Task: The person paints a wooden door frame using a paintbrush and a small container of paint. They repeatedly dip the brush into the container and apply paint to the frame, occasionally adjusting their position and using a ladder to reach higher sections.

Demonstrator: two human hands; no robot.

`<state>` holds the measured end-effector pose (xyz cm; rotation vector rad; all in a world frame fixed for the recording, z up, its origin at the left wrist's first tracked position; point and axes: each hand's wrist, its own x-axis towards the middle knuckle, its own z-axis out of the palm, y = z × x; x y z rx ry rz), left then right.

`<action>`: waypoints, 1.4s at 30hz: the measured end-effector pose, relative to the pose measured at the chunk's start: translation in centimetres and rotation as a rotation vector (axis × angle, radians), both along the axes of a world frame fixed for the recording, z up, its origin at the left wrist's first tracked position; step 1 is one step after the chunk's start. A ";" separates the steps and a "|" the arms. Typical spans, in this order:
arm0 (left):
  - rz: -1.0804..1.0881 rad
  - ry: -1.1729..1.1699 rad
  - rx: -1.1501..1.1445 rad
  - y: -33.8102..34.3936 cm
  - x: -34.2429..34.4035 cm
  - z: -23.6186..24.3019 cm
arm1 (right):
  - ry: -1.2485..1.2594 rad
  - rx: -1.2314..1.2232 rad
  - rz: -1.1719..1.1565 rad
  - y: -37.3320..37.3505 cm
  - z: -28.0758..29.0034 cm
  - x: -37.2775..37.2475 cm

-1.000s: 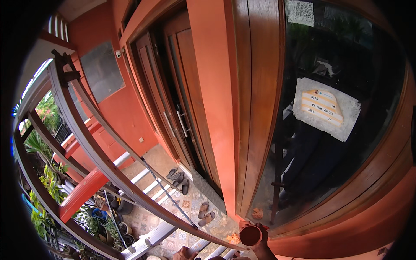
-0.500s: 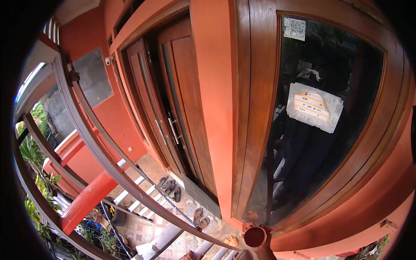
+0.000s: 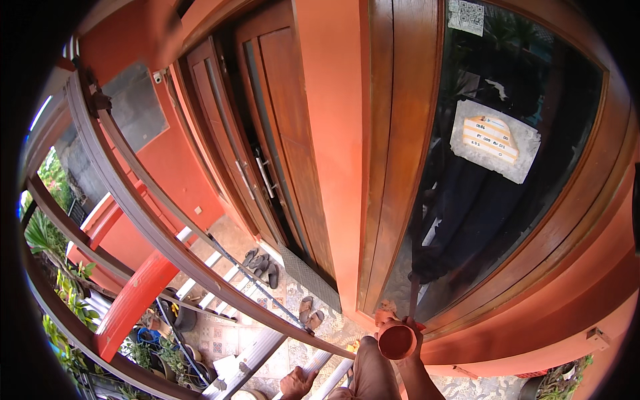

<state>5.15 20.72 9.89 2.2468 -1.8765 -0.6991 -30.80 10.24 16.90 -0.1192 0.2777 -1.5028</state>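
Observation:
Low in the view, my right hand is wrapped round a reddish-brown cup whose round mouth faces up. Its inside is a dark orange-red. Just beyond the cup shows a rough orange lump, close to the lower corner of the window frame; what it is I cannot tell. My left hand is at the bottom edge, fingers curled against a white bar. Between my hands is my bent leg in brownish trousers.
A dark-glass window in a wooden frame fills the right, with a paper sheet stuck on it. Wooden double doors stand ahead. Brown metal rails and a red post cross the left. Sandals lie on the tiles.
The view has shifted, so the window's paper sits higher and further right. My left hand and leg show more. The cup appears higher, still in my right hand.

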 end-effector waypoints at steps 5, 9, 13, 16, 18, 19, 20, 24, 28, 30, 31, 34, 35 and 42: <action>0.032 0.001 0.055 0.0 0.4 -1.3 | 0.000 -0.021 0.027 -1.2 0.0 0.7; -0.011 0.214 -0.264 0.6 -0.6 -0.1 | -0.069 -0.006 0.042 -2.2 0.2 1.4; -0.445 0.417 -0.781 -1.8 -4.2 16.8 | -0.057 0.051 0.028 -3.3 1.0 1.3; -0.364 0.017 -1.109 -4.0 0.2 23.3 | -0.125 0.077 0.045 -4.1 1.1 2.0; -0.043 0.023 -1.444 -8.1 -1.0 29.0 | -0.163 0.072 0.057 -4.9 0.5 2.3; 0.062 0.009 -1.437 -9.8 -0.9 30.4 | -0.172 0.067 0.050 -5.4 0.5 2.7; 0.161 0.004 -1.427 -11.2 -0.5 30.9 | -0.180 0.063 0.034 -5.8 0.4 2.9; 0.282 0.802 -0.819 -13.1 -0.2 29.4 | -0.130 0.121 0.048 -7.0 0.7 3.4; 0.158 0.945 -0.616 -14.1 -0.3 26.6 | -0.153 0.059 0.072 -7.9 -0.7 2.8; 0.084 0.824 -0.682 -14.3 0.1 26.1 | -0.121 0.103 0.063 -7.8 0.7 3.0; 0.104 0.886 -0.703 -14.0 -0.4 25.8 | -0.053 0.163 0.055 -7.6 2.1 3.2; 0.096 0.854 -0.629 -14.0 -0.4 26.5 | -0.030 0.250 0.060 -7.3 5.8 3.8; 0.106 0.811 -0.604 -14.0 0.1 25.9 | -0.052 0.263 0.073 -7.2 7.1 4.0; 0.055 0.609 -0.511 -14.1 -1.1 29.4 | -0.112 0.202 0.113 -7.1 14.7 4.9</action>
